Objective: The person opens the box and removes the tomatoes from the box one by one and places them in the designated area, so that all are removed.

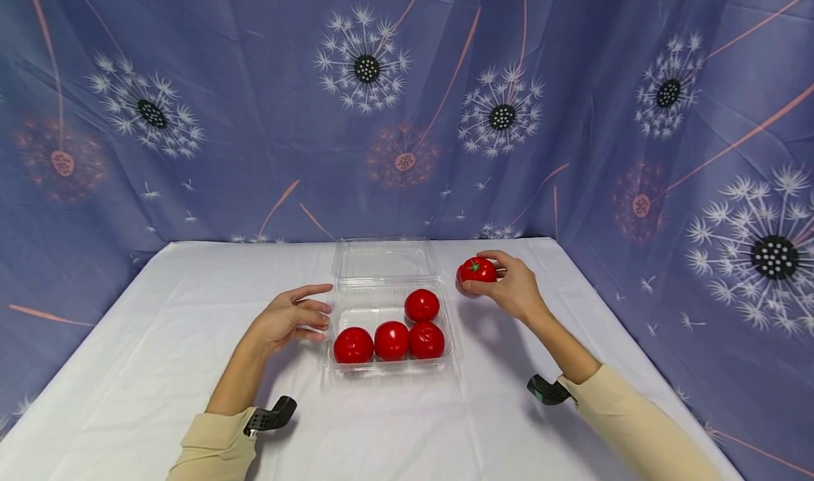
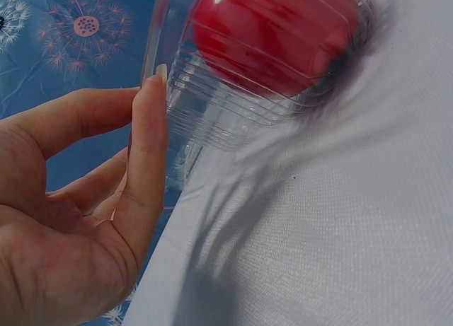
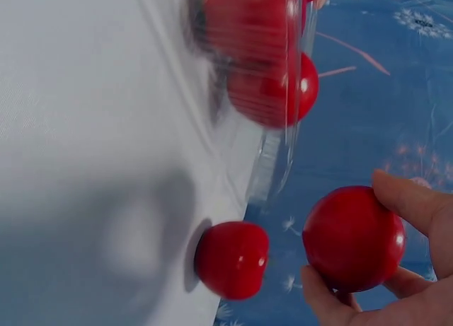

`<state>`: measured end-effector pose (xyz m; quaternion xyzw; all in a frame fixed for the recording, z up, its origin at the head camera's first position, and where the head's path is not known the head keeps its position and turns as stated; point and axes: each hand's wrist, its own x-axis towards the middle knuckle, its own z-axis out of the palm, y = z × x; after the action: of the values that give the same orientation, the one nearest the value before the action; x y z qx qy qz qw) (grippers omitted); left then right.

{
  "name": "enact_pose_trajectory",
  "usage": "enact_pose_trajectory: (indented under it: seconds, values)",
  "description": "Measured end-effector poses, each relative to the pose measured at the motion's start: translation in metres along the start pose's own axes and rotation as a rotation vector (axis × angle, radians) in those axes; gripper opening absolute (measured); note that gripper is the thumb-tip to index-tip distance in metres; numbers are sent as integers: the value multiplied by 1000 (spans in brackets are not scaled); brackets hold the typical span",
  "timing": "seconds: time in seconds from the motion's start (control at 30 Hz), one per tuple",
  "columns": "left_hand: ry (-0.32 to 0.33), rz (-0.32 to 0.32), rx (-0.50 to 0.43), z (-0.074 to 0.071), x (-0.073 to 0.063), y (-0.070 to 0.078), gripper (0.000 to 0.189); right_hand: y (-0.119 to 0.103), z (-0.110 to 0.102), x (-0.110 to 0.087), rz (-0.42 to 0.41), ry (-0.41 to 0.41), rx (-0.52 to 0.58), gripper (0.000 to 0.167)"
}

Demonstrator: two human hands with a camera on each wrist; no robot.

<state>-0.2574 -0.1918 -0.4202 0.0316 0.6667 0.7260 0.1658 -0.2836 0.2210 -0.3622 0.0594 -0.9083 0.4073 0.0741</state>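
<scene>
Tomato (image 1: 478, 270) is in the right grip (image 1: 516, 289), thumb & fingers round it, up off the surface (image 1: 547, 438) w/ a 2nd tom (image 3: 232, 260) sitting just below. Clear box (image 1: 394, 369) is left of that grip, lid (image 1: 384, 260) open, w/ 4 more toms (image 1: 391, 340) inside. Left grip (image 1: 280, 322) is p. loose tbh, fingers apart, right at the box's other side.
</scene>
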Motion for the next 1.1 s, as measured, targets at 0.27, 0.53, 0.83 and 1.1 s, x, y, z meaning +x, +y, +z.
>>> enact_pose_trajectory:
  seconds: [0.27, 0.53, 0.83, 1.1]
  values:
    - [14, -9, 5, 1, 0, 0, 78, 19, -11, 3, 14, 101, 18, 66]
    - [11, -9, 7, 1, -1, 1, 78, 39, -11, 7, 43, 193, 22, 67]
    - [2, -2, 3, 1, 0, 1, 78, 60, -9, 14, 52, 252, 34, 66]
    - [-2, 0, -1, 1, 0, 1, 77, 78, -7, 21, 92, 311, 12, 67]
